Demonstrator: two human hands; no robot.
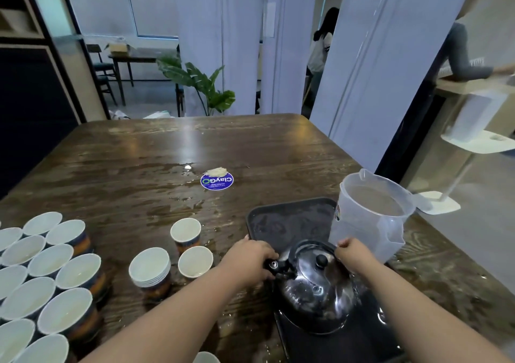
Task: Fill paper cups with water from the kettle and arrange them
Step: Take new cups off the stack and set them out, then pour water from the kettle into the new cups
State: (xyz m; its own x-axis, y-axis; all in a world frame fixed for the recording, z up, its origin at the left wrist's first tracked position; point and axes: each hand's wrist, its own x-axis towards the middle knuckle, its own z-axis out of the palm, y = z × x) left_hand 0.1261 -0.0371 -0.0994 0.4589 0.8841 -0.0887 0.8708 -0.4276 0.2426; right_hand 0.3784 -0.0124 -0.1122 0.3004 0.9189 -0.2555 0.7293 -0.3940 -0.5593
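Observation:
A shiny steel kettle (pixel 315 290) with a black lid knob sits on a dark tray (pixel 284 220) at the table's near right. My left hand (pixel 250 259) grips the black fitting on the kettle's left side. My right hand (pixel 352 251) has curled fingers at the kettle's upper right rim, seemingly pinching the handle. Several paper cups holding water (pixel 44 276) stand grouped at the left. A stack of empty cups (pixel 150 268) and two single cups (pixel 186 231) (pixel 195 261) stand near the middle.
A clear plastic pitcher (pixel 370 217) with water stands right behind the kettle, near the table's right edge. Water is spilled across the wooden table (pixel 139 167), around a blue round sticker (pixel 216 181). Another cup's rim (pixel 205 358) shows at the bottom edge.

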